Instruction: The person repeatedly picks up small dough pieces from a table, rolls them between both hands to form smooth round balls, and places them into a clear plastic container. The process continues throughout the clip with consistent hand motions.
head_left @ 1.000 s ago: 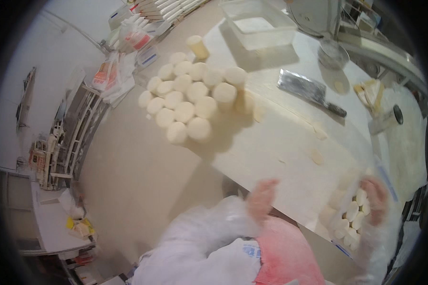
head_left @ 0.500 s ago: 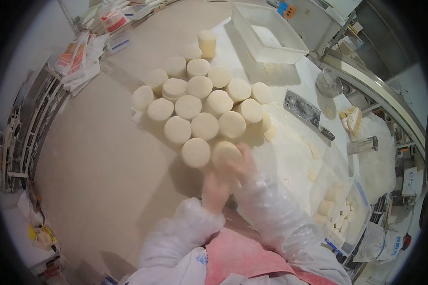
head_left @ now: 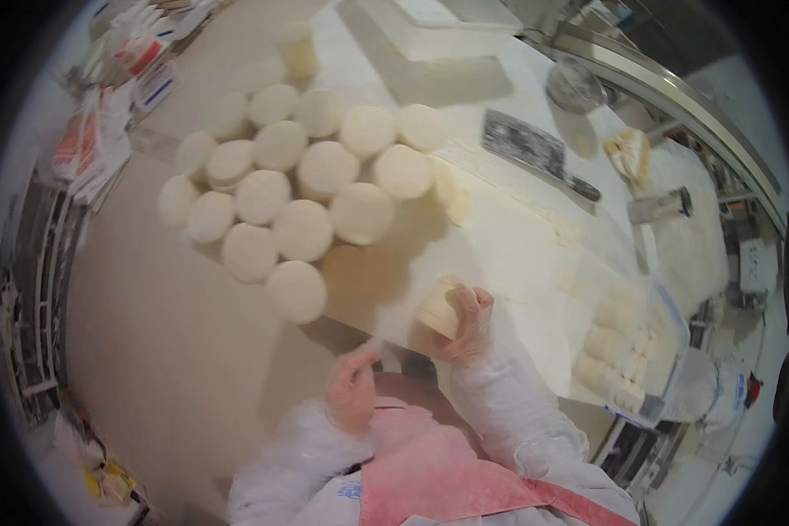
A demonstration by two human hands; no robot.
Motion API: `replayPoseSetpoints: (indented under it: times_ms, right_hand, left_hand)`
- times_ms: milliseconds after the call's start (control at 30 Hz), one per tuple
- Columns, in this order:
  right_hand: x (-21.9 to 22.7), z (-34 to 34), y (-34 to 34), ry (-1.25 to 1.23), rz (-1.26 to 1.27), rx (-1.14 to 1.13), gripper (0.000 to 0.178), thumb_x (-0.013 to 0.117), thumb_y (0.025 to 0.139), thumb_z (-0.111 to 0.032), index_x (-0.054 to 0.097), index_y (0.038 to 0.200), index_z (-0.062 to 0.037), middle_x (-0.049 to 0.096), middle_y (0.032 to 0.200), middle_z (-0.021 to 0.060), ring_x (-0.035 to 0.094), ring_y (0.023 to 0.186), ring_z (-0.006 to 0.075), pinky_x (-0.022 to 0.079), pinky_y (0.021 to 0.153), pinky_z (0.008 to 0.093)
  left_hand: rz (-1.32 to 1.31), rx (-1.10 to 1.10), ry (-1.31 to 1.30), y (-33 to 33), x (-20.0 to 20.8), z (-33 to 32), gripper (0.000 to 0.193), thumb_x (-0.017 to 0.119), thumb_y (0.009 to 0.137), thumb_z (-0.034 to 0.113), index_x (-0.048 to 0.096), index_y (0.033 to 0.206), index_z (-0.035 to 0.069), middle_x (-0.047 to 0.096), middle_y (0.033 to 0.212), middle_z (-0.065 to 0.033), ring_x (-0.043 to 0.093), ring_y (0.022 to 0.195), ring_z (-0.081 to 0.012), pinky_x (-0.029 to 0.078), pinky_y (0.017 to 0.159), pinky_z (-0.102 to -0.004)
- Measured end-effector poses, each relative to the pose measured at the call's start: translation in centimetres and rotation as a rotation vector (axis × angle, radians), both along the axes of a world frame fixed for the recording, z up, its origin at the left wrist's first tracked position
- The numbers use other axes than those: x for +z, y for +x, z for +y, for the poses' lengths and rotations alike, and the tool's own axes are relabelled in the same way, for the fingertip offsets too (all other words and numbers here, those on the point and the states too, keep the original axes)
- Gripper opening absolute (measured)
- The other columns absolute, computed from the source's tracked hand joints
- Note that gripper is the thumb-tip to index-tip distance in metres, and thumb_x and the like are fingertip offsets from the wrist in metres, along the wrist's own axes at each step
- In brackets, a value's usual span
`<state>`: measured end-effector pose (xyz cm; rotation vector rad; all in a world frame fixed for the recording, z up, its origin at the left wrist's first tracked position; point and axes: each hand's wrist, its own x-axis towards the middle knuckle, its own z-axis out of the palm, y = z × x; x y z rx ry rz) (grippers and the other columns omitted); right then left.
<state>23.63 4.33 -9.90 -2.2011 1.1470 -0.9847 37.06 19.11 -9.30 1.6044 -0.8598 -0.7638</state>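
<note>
My right hand (head_left: 472,329) grips a short stack of round dough wrappers (head_left: 438,309), tilted on its side above the table's near edge. To its left, my left hand (head_left: 352,390) hovers by the edge with its fingers loosely bent; nothing shows in it. Many more upright stacks of pale round wrappers (head_left: 296,292) stand close together on the table, ahead and to the left. A clear plastic box (head_left: 675,316) with a blue edge sits at the right, with stacks lying on their sides in it. Motion blurs the picture somewhat.
A floury cleaver (head_left: 524,143) lies on the white surface, near a metal bowl (head_left: 575,85). A translucent tub (head_left: 447,42) stands at the back. On the right are a clear cylinder (head_left: 659,207) and a cloth (head_left: 628,156). Plastic bags (head_left: 83,149) lie far left.
The wrapper stack has come away from the group to the right and tipped over in my right hand. My left hand has drawn back from it. The view has shifted right.
</note>
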Motion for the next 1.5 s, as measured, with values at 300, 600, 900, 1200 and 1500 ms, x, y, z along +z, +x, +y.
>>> replayPoseSetpoints:
  times_ms: [300, 600, 900, 1200, 1500]
  right_hand:
    - [8.9, 3.6, -14.3, 0.996, -0.925, 0.073, 0.088, 0.076, 0.071, -0.010, 0.026, 0.143, -0.0086, 0.037, 0.136, 0.0099, 0.042, 0.120, 0.0196, 0.038, 0.097, 0.0326]
    - [21.2, -6.1, -57.3, 1.103, -0.116, -0.558, 0.089, 0.083, 0.063, -0.021, 0.034, 0.136, -0.0084, 0.054, 0.120, 0.0142, 0.055, 0.106, 0.0191, 0.053, 0.076, 0.0311]
    - [4.6, -12.3, -67.6, 1.461, 0.682, 0.135, 0.061, 0.078, 0.066, -0.017, 0.048, 0.119, -0.0065, 0.061, 0.100, 0.0095, 0.060, 0.089, 0.0199, 0.050, 0.075, 0.0321]
    - [15.6, -12.3, -61.0, 0.832, 1.071, -0.188, 0.026, 0.070, 0.070, -0.014, 0.065, 0.093, -0.0034, 0.065, 0.078, 0.0066, 0.061, 0.073, 0.0184, 0.048, 0.066, 0.0327]
    - [11.9, -12.0, -9.8, 0.936, -0.148, 0.218, 0.032, 0.059, 0.088, -0.032, 0.068, 0.090, -0.0016, 0.064, 0.079, 0.0038, 0.059, 0.076, 0.0134, 0.046, 0.074, 0.0261]
  left_hand:
    - [1.279, -0.381, 0.256, -14.2, 11.0, -10.8, 0.059, 0.049, 0.092, 0.025, 0.024, 0.141, 0.003, 0.036, 0.135, -0.0118, 0.038, 0.121, -0.0236, 0.030, 0.103, -0.0365]
    - [0.025, -0.604, -0.109, -31.9, 12.0, -14.6, 0.072, 0.055, 0.081, 0.005, 0.018, 0.143, 0.001, 0.022, 0.145, -0.0210, 0.023, 0.134, -0.0324, 0.017, 0.110, -0.0398]
    - [-0.145, -0.632, 0.017, -38.1, 8.5, -15.9, 0.067, 0.044, 0.079, -0.006, 0.022, 0.142, 0.000, 0.025, 0.146, -0.0153, 0.023, 0.136, -0.0268, 0.015, 0.111, -0.0381]
    - [-0.220, -0.546, -0.284, -34.8, 7.5, -14.6, 0.062, 0.053, 0.083, 0.006, 0.027, 0.139, -0.002, 0.031, 0.142, -0.0189, 0.037, 0.127, -0.0308, 0.029, 0.105, -0.0396]
    - [0.254, 0.255, -0.297, -9.2, 2.1, -13.1, 0.054, 0.047, 0.086, -0.001, 0.027, 0.136, 0.000, 0.033, 0.137, -0.0183, 0.040, 0.123, -0.0280, 0.032, 0.105, -0.0383]
